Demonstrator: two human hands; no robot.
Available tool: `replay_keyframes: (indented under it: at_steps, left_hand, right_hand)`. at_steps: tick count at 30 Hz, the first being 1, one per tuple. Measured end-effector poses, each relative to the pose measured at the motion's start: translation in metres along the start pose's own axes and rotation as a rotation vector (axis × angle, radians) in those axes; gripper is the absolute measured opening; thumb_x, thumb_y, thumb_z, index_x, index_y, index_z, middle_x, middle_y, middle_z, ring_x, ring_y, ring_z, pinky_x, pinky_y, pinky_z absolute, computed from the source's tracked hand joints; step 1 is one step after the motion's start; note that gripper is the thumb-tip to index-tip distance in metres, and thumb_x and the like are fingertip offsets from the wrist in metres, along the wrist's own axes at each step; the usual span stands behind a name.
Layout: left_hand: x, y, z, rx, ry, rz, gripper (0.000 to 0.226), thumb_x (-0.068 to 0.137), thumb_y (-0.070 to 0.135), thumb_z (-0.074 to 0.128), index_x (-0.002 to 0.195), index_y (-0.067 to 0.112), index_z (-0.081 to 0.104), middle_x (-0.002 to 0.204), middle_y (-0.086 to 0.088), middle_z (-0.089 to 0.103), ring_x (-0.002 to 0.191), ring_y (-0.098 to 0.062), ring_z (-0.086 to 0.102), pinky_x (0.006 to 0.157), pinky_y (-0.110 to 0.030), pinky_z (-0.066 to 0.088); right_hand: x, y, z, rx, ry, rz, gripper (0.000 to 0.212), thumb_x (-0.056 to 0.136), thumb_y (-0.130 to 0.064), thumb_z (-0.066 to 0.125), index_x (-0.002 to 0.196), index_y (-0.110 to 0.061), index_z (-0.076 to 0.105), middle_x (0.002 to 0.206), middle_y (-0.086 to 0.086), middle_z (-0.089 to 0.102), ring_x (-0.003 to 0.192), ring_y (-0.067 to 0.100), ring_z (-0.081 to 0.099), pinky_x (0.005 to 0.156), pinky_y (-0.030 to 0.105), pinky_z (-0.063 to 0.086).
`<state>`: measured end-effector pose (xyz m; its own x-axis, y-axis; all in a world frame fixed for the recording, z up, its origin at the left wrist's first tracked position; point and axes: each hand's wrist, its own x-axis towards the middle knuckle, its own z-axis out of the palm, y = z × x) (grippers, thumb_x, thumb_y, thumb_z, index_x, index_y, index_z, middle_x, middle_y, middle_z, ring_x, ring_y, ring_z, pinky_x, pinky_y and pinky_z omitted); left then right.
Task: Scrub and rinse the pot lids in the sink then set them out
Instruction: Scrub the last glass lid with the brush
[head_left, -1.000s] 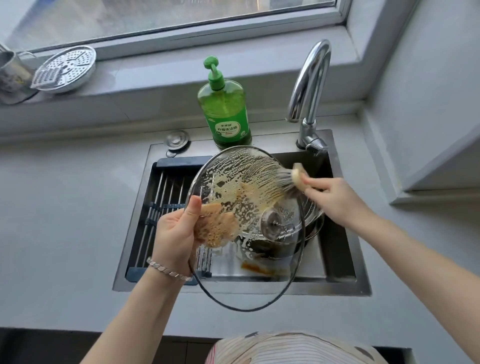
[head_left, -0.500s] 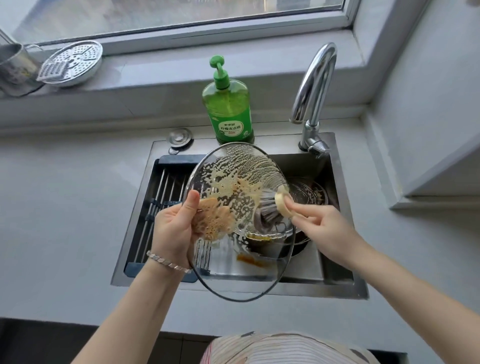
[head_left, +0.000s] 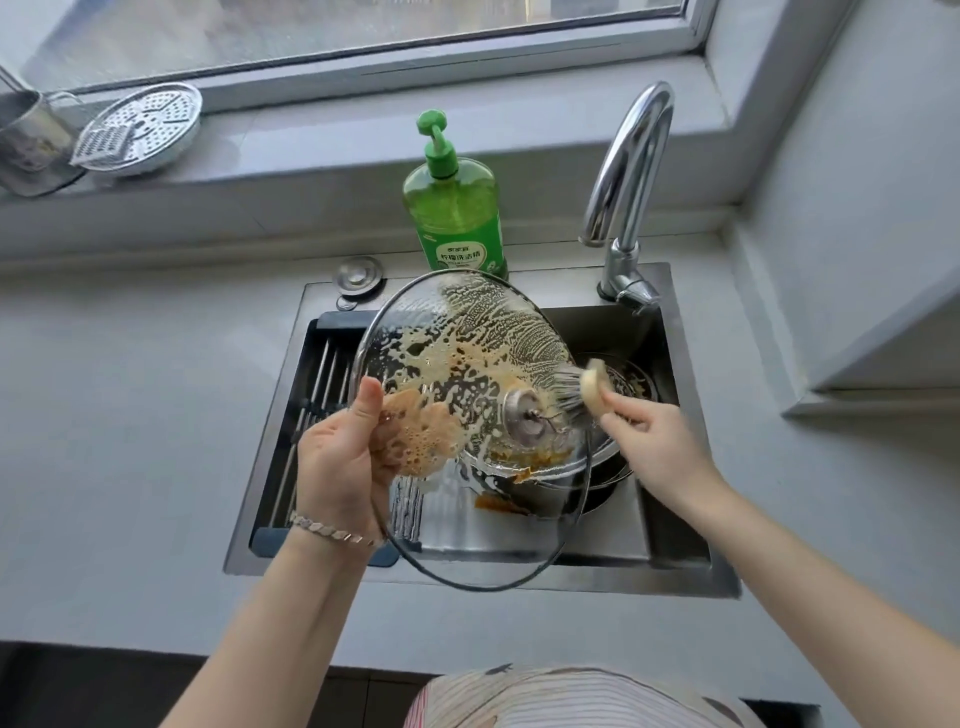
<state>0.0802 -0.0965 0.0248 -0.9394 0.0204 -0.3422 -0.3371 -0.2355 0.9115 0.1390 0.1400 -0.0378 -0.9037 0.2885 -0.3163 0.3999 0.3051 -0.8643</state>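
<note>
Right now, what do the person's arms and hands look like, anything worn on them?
Both forearms are bare, with no sleeves or gloves in view. The left hand has a thin silver link bracelet around the wrist. The right hand shows no ring, watch or band. At the bottom edge, a pale striped garment covers the torso.

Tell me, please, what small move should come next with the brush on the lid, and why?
Probably sweep the brush leftward across the glass lid toward the left hand: thick orange foam sits near that thumb, while the upper part already shows brushed streaks.
</note>
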Motion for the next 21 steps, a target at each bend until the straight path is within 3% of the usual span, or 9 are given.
replay_keyframes:
  at_steps: [2, 3, 5, 7, 9, 11, 14, 17, 21]
  left_hand:
    - [0.001, -0.002, 0.000, -0.027, 0.055, -0.020, 0.068, 0.054, 0.049, 0.074, 0.085, -0.010, 0.061, 0.084, -0.021, 0.068, 0.082, -0.034, 0.059, 0.077, -0.052, 0.048]
    - [0.000, -0.002, -0.001, -0.052, 0.063, -0.033, 0.063, 0.060, 0.046, 0.072, 0.089, -0.009, 0.061, 0.088, -0.021, 0.067, 0.084, -0.035, 0.059, 0.077, -0.051, 0.050]
    - [-0.002, -0.003, -0.003, -0.097, 0.063, -0.053, 0.050, 0.071, 0.039, 0.062, 0.093, -0.006, 0.062, 0.092, -0.020, 0.067, 0.081, -0.034, 0.066, 0.071, -0.046, 0.056]
    - [-0.004, -0.005, -0.003, -0.092, 0.063, -0.051, 0.055, 0.072, 0.037, 0.059, 0.097, -0.012, 0.058, 0.094, -0.022, 0.067, 0.079, -0.032, 0.069, 0.068, -0.045, 0.058]
    - [-0.004, -0.007, -0.001, -0.053, 0.084, -0.017, 0.059, 0.071, 0.039, 0.061, 0.096, -0.015, 0.057, 0.097, -0.025, 0.065, 0.080, -0.034, 0.069, 0.069, -0.047, 0.057]
    - [0.000, -0.007, -0.002, -0.078, 0.110, -0.006, 0.043, 0.072, 0.036, 0.061, 0.082, -0.005, 0.068, 0.093, -0.022, 0.068, 0.078, -0.031, 0.070, 0.069, -0.046, 0.058]
    - [0.003, -0.004, -0.002, -0.183, 0.132, -0.019, 0.030, 0.078, 0.031, 0.057, 0.067, 0.013, 0.077, 0.084, -0.009, 0.074, 0.079, -0.025, 0.071, 0.072, -0.043, 0.058]
    - [0.003, -0.006, 0.005, -0.131, 0.167, 0.000, 0.026, 0.071, 0.035, 0.063, 0.064, 0.015, 0.077, 0.089, -0.013, 0.072, 0.085, -0.033, 0.068, 0.085, -0.053, 0.051]
    - [0.009, -0.005, 0.010, -0.130, 0.284, -0.014, 0.030, 0.081, 0.031, 0.065, 0.058, 0.012, 0.069, 0.078, -0.010, 0.064, 0.079, -0.029, 0.059, 0.085, -0.054, 0.048]
  right_hand:
    - [-0.010, -0.011, 0.005, 0.006, -0.077, -0.033, 0.037, 0.094, -0.018, 0.053, 0.128, -0.027, 0.044, 0.047, -0.031, 0.048, 0.048, -0.009, 0.049, 0.052, 0.005, 0.035]
    - [-0.010, -0.012, 0.002, -0.019, -0.079, -0.022, 0.037, 0.094, -0.016, 0.053, 0.128, -0.028, 0.043, 0.047, -0.031, 0.048, 0.049, -0.009, 0.051, 0.052, 0.005, 0.037]
    - [0.002, -0.004, -0.005, -0.044, -0.003, 0.033, 0.037, 0.093, -0.019, 0.054, 0.128, -0.029, 0.050, 0.082, -0.023, 0.066, 0.081, -0.001, 0.063, 0.075, 0.016, 0.047]
    - [0.005, -0.003, -0.007, -0.080, 0.015, 0.147, 0.037, 0.093, -0.020, 0.053, 0.129, -0.026, 0.053, 0.114, -0.004, 0.066, 0.105, 0.016, 0.060, 0.091, 0.031, 0.044]
    - [-0.006, -0.007, 0.003, -0.050, -0.044, 0.080, 0.038, 0.093, -0.018, 0.053, 0.127, -0.033, 0.051, 0.091, -0.013, 0.070, 0.078, 0.003, 0.063, 0.073, 0.020, 0.048]
    - [-0.023, -0.012, 0.013, -0.008, -0.129, 0.004, 0.038, 0.093, -0.017, 0.054, 0.125, -0.037, 0.048, 0.070, -0.025, 0.061, 0.057, -0.009, 0.052, 0.058, 0.006, 0.039]
    - [-0.019, -0.008, 0.014, -0.018, -0.087, 0.030, 0.036, 0.093, -0.025, 0.054, 0.129, -0.030, 0.052, 0.092, -0.019, 0.062, 0.073, -0.008, 0.053, 0.075, 0.014, 0.040]
    - [-0.023, -0.015, 0.021, -0.111, -0.080, 0.062, 0.037, 0.094, -0.028, 0.051, 0.130, -0.033, 0.051, 0.117, -0.003, 0.066, 0.105, 0.016, 0.060, 0.091, 0.035, 0.047]
    - [-0.046, -0.022, 0.039, -0.118, -0.187, -0.135, 0.035, 0.093, -0.026, 0.052, 0.124, -0.042, 0.053, 0.118, -0.001, 0.066, 0.112, 0.022, 0.059, 0.097, 0.044, 0.045]
